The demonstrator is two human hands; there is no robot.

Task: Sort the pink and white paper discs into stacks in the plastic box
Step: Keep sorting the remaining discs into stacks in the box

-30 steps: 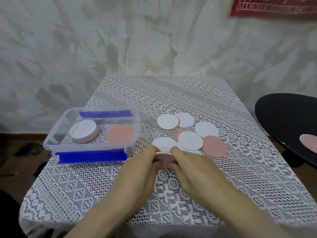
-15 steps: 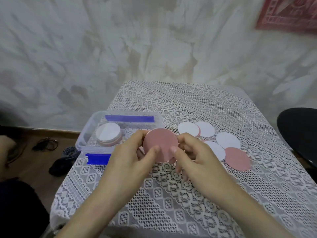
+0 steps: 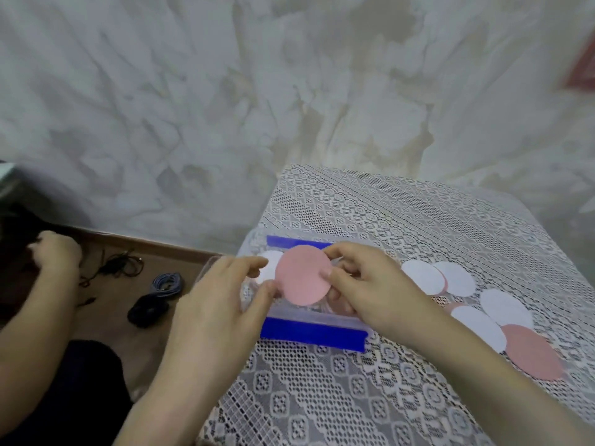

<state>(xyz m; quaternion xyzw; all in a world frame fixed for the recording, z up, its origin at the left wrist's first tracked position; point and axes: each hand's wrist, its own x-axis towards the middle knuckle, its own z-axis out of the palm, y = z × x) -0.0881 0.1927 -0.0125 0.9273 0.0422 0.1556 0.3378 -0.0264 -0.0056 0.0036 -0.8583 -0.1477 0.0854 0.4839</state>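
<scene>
**While both hands pinch it, a pink disc hangs over the box**

As seen from the head camera, the left hand (image 3: 222, 300) and the right hand (image 3: 370, 284) each grip an edge of one pink disc (image 3: 304, 280) between thumb and forefinger. They hold it face up above the clear plastic box (image 3: 351, 323). Blue latches run along the box's near side (image 3: 312, 334) and far side (image 3: 296, 242). Inside, a white stack (image 3: 269, 268) shows at the left, partly hidden by the held disc. To the right, loose white discs (image 3: 421, 276) and a loose pink one (image 3: 534, 355) lie overlapping on the lace tablecloth (image 3: 386, 220). At far left, another person's hand (image 3: 54, 252) is near cables (image 3: 167, 283) on the floor.
</scene>
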